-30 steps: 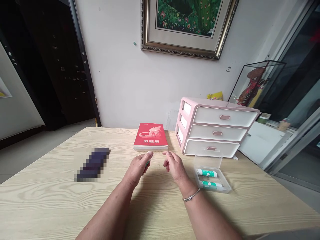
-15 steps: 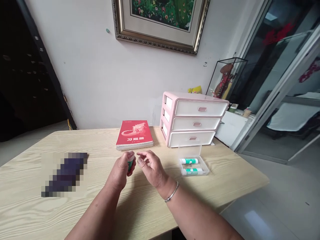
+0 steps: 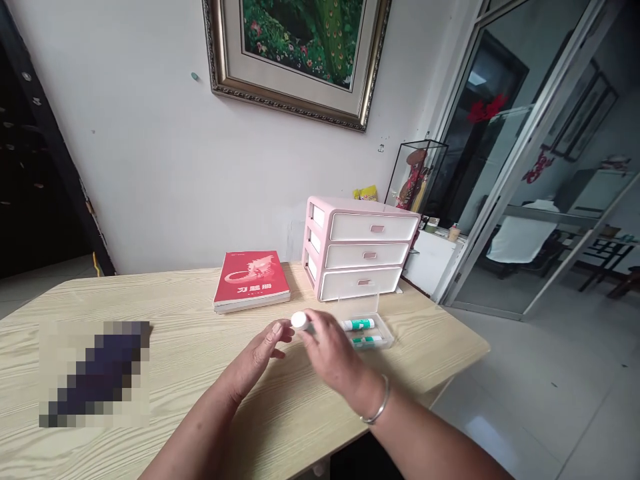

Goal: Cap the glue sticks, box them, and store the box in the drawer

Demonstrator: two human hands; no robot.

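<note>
My right hand (image 3: 331, 350) is wrapped round a glue stick (image 3: 300, 321), whose round white end points towards me. Close on its left is my left hand (image 3: 267, 347), with fingers apart and nothing in them. Just beyond the right hand lies an open clear plastic case (image 3: 386, 331). Inside it are two more glue sticks with green and white labels, an upper one (image 3: 361, 325) and a lower one (image 3: 367, 341), both partly hidden by my right hand.
A stack of red-covered books (image 3: 253, 279) lies behind my hands. The pink and white drawer unit (image 3: 367, 253) stands at the back right, drawers closed. On the left is a dark pixelated item (image 3: 100, 373). The wooden table's (image 3: 450, 347) right edge drops to a tiled floor.
The glue stick has passed from my left hand to my right. My left hand has opened. The view has turned to the right.
</note>
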